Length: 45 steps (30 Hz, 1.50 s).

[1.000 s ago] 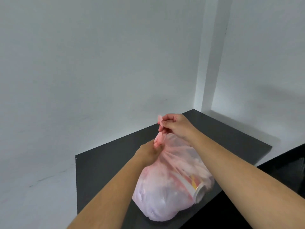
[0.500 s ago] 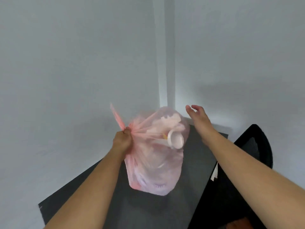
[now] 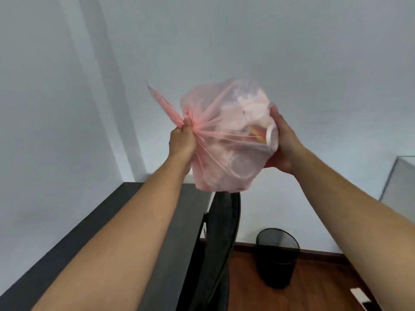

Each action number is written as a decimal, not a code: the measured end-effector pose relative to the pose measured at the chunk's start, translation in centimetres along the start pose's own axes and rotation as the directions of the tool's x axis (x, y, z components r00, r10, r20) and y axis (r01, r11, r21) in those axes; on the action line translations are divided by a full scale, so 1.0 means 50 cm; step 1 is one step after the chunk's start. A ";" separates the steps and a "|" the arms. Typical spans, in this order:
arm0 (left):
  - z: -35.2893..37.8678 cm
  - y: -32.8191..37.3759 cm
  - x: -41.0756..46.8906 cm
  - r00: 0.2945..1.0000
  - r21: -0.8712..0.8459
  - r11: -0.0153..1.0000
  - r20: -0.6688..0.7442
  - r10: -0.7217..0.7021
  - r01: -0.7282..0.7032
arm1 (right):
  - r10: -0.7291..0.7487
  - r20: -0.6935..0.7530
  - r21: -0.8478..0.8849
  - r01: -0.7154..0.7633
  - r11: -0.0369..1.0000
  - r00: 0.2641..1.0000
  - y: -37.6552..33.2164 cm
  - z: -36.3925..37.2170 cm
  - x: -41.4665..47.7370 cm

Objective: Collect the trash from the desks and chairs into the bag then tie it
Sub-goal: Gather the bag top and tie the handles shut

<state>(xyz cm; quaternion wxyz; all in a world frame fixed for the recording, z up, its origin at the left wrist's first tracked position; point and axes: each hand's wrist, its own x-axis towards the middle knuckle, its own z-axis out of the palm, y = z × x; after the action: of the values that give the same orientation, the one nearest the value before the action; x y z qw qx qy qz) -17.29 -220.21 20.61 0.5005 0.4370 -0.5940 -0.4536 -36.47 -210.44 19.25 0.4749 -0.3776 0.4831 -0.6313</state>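
Observation:
A translucent pink trash bag (image 3: 226,142), full of crumpled paper and a white cup, is held up in the air in front of the wall. My left hand (image 3: 182,140) is clenched on its gathered, twisted neck, whose loose end sticks up to the left. My right hand (image 3: 284,144) cups the bag's right side and underside with the palm against it.
A black desk (image 3: 139,221) runs along the wall below my left arm. A black chair back (image 3: 222,232) stands by the desk's end. A black mesh wastebasket (image 3: 277,257) sits on the wooden floor (image 3: 314,288) at the lower right. A glass panel edge (image 3: 399,173) shows at far right.
The bag has come up off the desk and swung right. My right hand, which let go of the neck, now presses against the bag's side. The view has turned right.

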 end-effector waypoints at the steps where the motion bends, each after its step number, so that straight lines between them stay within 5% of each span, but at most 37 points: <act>1: 0.073 0.012 -0.001 0.999 -0.026 1.000 0.044 0.016 -0.015 | -0.020 -0.028 0.007 0.020 1.000 0.999 -0.024 -0.059 -0.008; 5: 0.301 0.018 -0.005 0.979 -0.130 0.992 0.203 0.022 0.004 | -0.034 -0.149 -0.040 0.029 0.999 0.988 -0.071 -0.259 -0.022; 11: 0.576 -0.085 -0.015 0.930 -0.132 0.970 0.337 -0.149 0.203 | 0.081 -0.228 -0.170 -0.122 0.978 0.970 -0.043 -0.508 -0.006; 19: 0.716 -0.287 0.032 0.820 0.056 0.929 0.454 -0.350 0.366 | 0.291 -0.260 -0.082 -0.322 0.943 0.921 0.128 -0.677 0.107; 26: 0.782 -0.546 0.196 0.735 0.186 0.827 0.385 -0.558 0.531 | 0.416 -0.254 0.084 -0.409 0.909 0.873 0.331 -0.748 0.338; 32: 0.839 -0.776 0.282 0.570 0.251 0.666 0.361 -0.738 0.703 | 0.537 -0.363 0.141 -0.525 0.840 0.762 0.541 -0.816 0.482; 37: 0.899 -0.968 0.300 0.468 0.161 0.531 0.312 -0.827 0.832 | 0.593 -0.431 0.165 -0.586 0.793 0.680 0.711 -0.857 0.575; 45: 0.958 -1.251 0.262 0.313 -0.035 0.315 0.273 -0.910 0.948 | 0.612 -0.436 0.037 -0.667 0.744 0.659 0.969 -0.956 0.661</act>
<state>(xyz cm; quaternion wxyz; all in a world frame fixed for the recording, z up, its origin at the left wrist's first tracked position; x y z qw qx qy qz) -62.22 -241.04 -42.06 0.1218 0.6008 -0.2336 -0.7547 -78.54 -234.26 -38.93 0.5257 -0.0669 0.7142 -0.4573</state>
